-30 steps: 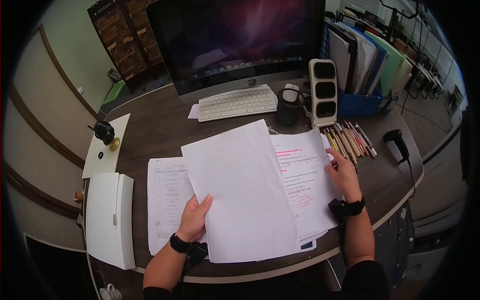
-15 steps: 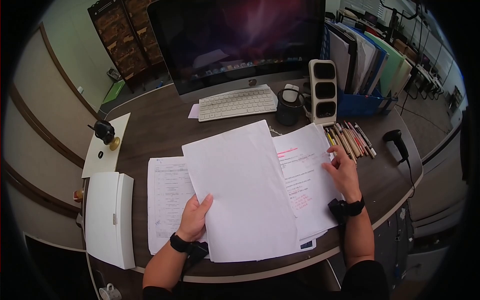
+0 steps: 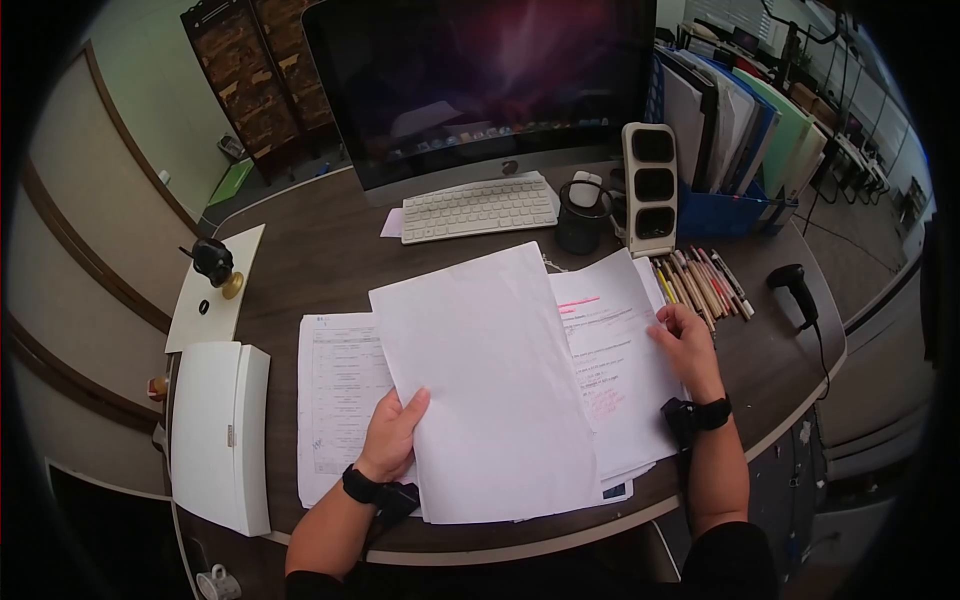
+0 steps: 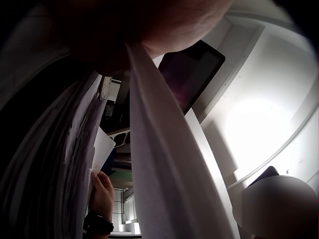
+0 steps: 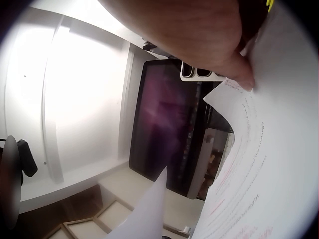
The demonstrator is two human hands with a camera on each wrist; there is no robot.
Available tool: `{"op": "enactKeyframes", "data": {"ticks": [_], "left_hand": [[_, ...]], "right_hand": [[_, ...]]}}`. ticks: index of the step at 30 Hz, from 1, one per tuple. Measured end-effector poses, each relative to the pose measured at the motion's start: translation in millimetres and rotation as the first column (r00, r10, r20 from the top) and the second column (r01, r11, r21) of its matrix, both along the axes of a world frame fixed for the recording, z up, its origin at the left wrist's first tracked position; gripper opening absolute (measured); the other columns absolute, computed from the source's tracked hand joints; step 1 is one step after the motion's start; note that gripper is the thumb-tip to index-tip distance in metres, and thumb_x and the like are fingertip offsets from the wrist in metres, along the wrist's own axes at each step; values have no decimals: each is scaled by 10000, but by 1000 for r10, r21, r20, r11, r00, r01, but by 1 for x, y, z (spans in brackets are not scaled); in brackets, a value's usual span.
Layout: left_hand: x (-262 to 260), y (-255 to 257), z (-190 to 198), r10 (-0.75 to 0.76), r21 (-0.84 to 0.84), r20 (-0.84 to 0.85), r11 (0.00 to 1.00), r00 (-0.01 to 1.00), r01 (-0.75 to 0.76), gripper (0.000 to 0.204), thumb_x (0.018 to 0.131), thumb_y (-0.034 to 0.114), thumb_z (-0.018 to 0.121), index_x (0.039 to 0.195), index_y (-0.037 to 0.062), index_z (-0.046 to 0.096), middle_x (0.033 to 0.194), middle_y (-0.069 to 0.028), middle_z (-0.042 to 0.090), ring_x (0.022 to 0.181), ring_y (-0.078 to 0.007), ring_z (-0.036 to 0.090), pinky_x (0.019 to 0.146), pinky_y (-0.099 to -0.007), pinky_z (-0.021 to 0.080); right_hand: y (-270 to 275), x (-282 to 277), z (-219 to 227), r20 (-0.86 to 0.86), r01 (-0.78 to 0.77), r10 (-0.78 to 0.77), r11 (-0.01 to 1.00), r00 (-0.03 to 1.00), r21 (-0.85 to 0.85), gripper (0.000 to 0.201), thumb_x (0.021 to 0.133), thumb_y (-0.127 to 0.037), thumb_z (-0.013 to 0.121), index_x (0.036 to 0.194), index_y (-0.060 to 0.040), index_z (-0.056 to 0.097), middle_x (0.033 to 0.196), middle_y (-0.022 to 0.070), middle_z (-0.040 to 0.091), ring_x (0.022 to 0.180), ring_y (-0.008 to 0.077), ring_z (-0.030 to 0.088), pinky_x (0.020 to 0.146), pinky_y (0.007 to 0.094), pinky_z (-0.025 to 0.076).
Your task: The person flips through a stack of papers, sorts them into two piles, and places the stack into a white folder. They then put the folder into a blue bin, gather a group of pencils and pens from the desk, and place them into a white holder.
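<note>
My left hand [image 3: 392, 432] grips a white sheet of paper [image 3: 485, 390] by its left edge, thumb on top and fingers hidden beneath. The side facing up looks blank. On the right, my right hand [image 3: 690, 348] pinches the right edge of a printed sheet [image 3: 620, 350] with red handwriting and pink highlighting. That printed sheet [image 5: 249, 149] bows upward in the right wrist view, the thumb against its face. Beneath it lies a pile of papers [image 3: 640, 468]. Another printed stack [image 3: 338, 400] lies on the left, partly covered by the white sheet.
Pencils and pens [image 3: 705, 285] lie right of the papers, and a handheld scanner [image 3: 793, 295] sits farther right. Behind are a keyboard [image 3: 480, 208], a black mesh cup [image 3: 583, 225], a monitor [image 3: 480, 90] and a blue file holder [image 3: 730, 210]. A white box-shaped device [image 3: 215, 440] stands left.
My right hand's thumb and fingers have closed on the printed sheet's edge, which has lifted and shifted slightly. My left hand keeps the white sheet almost still.
</note>
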State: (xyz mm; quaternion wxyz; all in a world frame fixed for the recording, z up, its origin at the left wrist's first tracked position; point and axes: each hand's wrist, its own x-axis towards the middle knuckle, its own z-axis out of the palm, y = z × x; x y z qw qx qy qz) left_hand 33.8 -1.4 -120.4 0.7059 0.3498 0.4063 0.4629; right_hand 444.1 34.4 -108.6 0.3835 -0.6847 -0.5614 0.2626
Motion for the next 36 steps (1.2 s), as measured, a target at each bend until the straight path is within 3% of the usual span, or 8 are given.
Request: {"op": "enactKeyframes", "data": {"ticks": [3, 9, 15, 23, 25, 30, 33, 36], "left_hand": [[-1, 1, -1, -8, 3, 4, 1000, 1000, 8, 360, 1035, 186, 475, 1313, -42, 463, 1216, -116, 603, 1048, -152, 606, 914, -302, 503], [0, -1, 1, -43, 8, -26, 999, 999, 43, 379, 1034, 197, 481, 1322, -47, 459, 1227, -110, 599, 1061, -147, 595, 927, -299, 492], [-1, -1, -1, -93, 32, -92, 995, 991, 97, 388, 1034, 199, 478, 1325, -56, 454, 1228, -109, 597, 1063, -144, 593, 933, -295, 488], [-1, -1, 3, -95, 37, -103, 994, 990, 99, 377, 1031, 199, 488, 1322, -42, 474, 1208, -89, 605, 1041, -120, 583, 914, -281, 484], [-2, -1, 3, -131, 49, -132, 989, 983, 138, 368, 1031, 199, 489, 1309, -42, 489, 1181, -84, 618, 1024, -118, 587, 904, -277, 486], [1, -2, 3, -200, 63, -247, 973, 948, 222, 377, 1038, 229, 470, 1300, -41, 501, 1170, -88, 624, 1021, -120, 590, 905, -279, 486], [0, -1, 1, -237, 79, -280, 960, 930, 268, 392, 1046, 248, 451, 1308, -40, 498, 1182, -90, 620, 1031, -117, 587, 910, -278, 484], [2, -1, 4, -247, 97, -309, 953, 919, 288, 417, 1057, 277, 414, 1316, -41, 495, 1182, -87, 622, 1026, -113, 588, 906, -273, 482]], "right_hand": [[0, 5, -4, -93, 44, -43, 999, 995, 7, 133, 842, -64, 688, 887, -12, 574, 728, -33, 487, 662, 66, 443, 596, 221, 390], [-3, 9, -3, 318, -45, -40, 966, 947, 256, 123, 859, -94, 668, 895, -13, 582, 715, 2, 523, 661, 99, 476, 608, 268, 416], [-2, 20, 14, -379, -2, 60, 988, 924, 151, 102, 958, -102, 575, 1004, -16, 607, 857, -1, 624, 745, 65, 543, 691, 244, 460], [7, 50, 16, -885, 120, 184, 959, 429, 257, 250, 1008, -161, 518, 1187, 12, 542, 1073, 90, 654, 899, 146, 652, 815, 246, 529], [-10, 43, 37, -853, -302, 515, 801, -91, 516, 274, 988, -185, 555, 1188, 3, 537, 1015, 94, 621, 808, 152, 625, 737, 205, 528], [-25, 8, 5, -924, -4, 168, 984, 344, 177, 339, 962, -250, 602, 1195, -15, 531, 1005, 113, 586, 656, 117, 577, 565, 204, 453], [-17, -36, 9, -464, -211, 223, 974, 857, 78, 221, 997, -175, 544, 1169, -37, 541, 780, -32, 592, 611, 36, 519, 553, 194, 420], [-26, -59, 22, -647, -284, 106, 943, 755, -177, 228, 997, -117, 516, 1205, -24, 500, 758, -27, 597, 543, 30, 489, 472, 195, 392]]}}
